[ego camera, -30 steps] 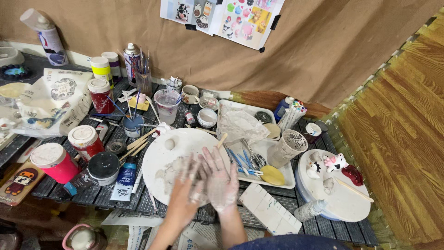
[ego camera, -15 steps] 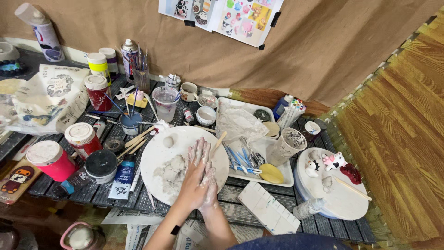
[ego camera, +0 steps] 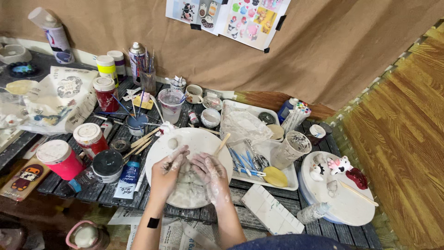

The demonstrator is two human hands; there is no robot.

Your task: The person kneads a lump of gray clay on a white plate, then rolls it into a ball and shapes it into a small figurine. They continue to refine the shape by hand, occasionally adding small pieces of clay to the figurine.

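A round white plate lies on the dark slatted table, smeared with grey clay. Both my hands rest on it, coated in clay. My left hand and my right hand press down side by side on a lump of grey clay near the plate's middle. A small clay ball sits on the plate's far left part. A wooden stick leans over the plate's right rim, just beyond my right hand.
Red tubs, a black jar, paint bottles and brush cups crowd the left. A white tray with tools lies right of the plate. Another round plate holds small clay figures. A white palette lies in front.
My hands were stacked together on the plate's right side; now they are apart, side by side, pressing the clay lump at the middle.
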